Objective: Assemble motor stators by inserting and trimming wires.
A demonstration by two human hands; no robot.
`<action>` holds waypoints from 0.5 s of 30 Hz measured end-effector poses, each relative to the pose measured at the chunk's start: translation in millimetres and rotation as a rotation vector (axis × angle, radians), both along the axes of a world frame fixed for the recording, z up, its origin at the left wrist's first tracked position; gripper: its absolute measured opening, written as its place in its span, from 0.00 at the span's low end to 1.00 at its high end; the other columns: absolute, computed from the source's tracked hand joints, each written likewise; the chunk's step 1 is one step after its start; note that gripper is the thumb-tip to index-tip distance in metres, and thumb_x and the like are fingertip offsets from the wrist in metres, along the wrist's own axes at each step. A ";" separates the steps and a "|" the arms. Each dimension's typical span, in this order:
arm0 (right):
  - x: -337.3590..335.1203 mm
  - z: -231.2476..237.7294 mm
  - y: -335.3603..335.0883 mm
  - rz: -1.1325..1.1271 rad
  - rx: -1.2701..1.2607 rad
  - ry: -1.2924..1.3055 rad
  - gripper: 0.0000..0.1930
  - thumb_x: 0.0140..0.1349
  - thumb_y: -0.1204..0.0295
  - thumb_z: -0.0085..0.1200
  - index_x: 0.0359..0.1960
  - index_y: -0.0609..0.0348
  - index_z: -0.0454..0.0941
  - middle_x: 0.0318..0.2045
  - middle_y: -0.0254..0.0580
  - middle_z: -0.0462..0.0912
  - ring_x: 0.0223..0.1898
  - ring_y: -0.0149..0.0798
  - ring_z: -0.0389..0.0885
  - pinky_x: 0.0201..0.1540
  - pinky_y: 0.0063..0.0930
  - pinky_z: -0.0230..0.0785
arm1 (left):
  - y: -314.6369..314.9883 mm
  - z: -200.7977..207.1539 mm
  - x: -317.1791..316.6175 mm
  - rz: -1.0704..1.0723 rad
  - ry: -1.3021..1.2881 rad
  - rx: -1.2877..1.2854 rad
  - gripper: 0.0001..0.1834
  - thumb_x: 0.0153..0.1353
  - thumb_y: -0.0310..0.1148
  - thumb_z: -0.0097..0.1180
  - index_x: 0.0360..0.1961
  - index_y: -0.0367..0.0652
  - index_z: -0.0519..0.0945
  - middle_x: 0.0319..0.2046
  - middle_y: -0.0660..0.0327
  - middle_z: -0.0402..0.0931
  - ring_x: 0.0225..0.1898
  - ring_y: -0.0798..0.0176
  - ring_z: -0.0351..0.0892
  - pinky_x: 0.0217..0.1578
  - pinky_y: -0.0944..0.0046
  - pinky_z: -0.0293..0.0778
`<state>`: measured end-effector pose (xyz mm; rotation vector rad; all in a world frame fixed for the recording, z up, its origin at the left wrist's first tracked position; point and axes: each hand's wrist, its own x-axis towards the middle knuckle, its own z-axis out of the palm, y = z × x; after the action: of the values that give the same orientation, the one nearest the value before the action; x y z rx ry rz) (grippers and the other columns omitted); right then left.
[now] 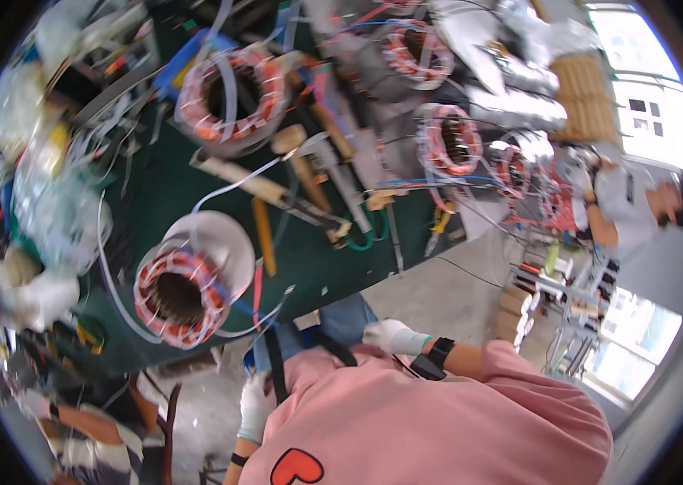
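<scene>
With both gloved hands, the left hand [257, 404] and right hand [387, 334], loosely curled and empty, the wearer should steady the nearest stator [181, 297] before handling.

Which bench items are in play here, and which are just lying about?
In play: left hand and right hand, both gloved and off the bench; nearest stator, white lead.
Lying about: mallet, far stators, pliers, wooden stick.

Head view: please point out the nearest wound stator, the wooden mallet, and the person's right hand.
Nearest wound stator [182, 295], head view: on its copper coil ring.
Wooden mallet [289, 139], head view: on its head.
Right hand [386, 334], head view: on the back of the white glove.
</scene>
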<state>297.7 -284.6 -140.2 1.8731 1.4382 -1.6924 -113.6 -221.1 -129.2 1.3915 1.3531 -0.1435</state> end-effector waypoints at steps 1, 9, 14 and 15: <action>15.8 16.3 -7.9 0.182 0.130 0.247 0.12 0.64 0.63 0.53 0.42 0.56 0.80 0.41 0.49 0.83 0.46 0.52 0.83 0.46 0.43 0.76 | 0.9 -2.2 6.3 -0.242 0.135 -0.066 0.14 0.60 0.35 0.60 0.47 0.45 0.83 0.42 0.47 0.83 0.46 0.38 0.80 0.45 0.46 0.75; 39.2 10.2 -43.6 0.516 0.137 0.376 0.14 0.67 0.62 0.50 0.45 0.59 0.79 0.42 0.49 0.82 0.45 0.52 0.82 0.49 0.41 0.75 | -7.2 -12.7 41.9 0.042 0.094 -0.026 0.16 0.69 0.42 0.55 0.30 0.41 0.80 0.28 0.48 0.81 0.32 0.43 0.81 0.32 0.48 0.73; 52.5 12.2 -13.3 0.271 -0.222 0.444 0.19 0.63 0.69 0.51 0.54 0.62 0.77 0.50 0.54 0.80 0.52 0.55 0.80 0.54 0.42 0.74 | -53.9 28.9 33.4 0.236 -0.024 -0.326 0.16 0.73 0.39 0.49 0.33 0.38 0.78 0.26 0.47 0.77 0.30 0.43 0.79 0.31 0.48 0.71; 52.0 20.6 -1.4 0.441 -0.102 0.478 0.19 0.63 0.70 0.51 0.54 0.63 0.76 0.51 0.54 0.80 0.53 0.55 0.79 0.55 0.42 0.73 | -63.0 30.0 31.5 -0.005 -0.125 -0.050 0.14 0.72 0.38 0.49 0.37 0.37 0.78 0.30 0.44 0.78 0.34 0.41 0.80 0.33 0.46 0.72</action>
<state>349.7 -285.9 -119.6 1.0254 1.7278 -1.9977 -82.1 -284.1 -99.2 1.3398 1.2353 -0.0917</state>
